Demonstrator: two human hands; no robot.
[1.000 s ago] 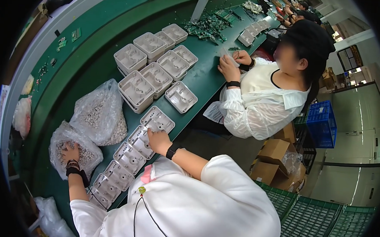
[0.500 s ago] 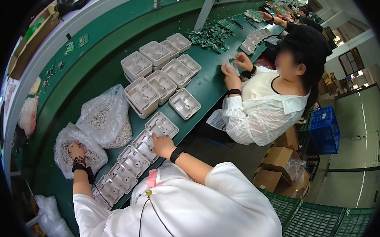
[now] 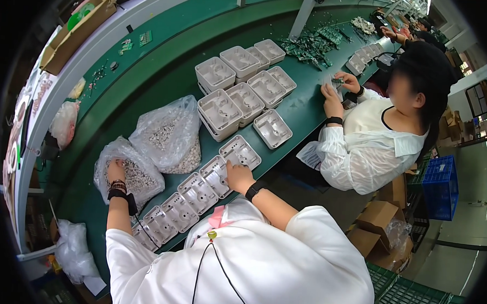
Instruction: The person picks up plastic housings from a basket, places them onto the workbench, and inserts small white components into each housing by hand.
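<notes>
My left hand reaches into an open clear plastic bag full of small whitish parts. Its fingertips sink among the parts, so their grip is hidden. Over a row of white plastic housings along the near table edge, my right hand has bent fingers at the rim of the second housing from the far end. Whether a small part sits between those fingers is too small to tell. The farthest housing of the row lies just beyond that hand. Each housing is a shallow open shell with moulded posts inside.
A second bag of whitish parts leans behind the first. Stacked housings stand farther along the green table, one single housing beside them. Green circuit boards lie heaped beyond. A co-worker sits at the right, handling something small.
The view has swung, so the whole scene appears shifted to the right. My left hand stays in the bag and my right hand stays at the same housing.
</notes>
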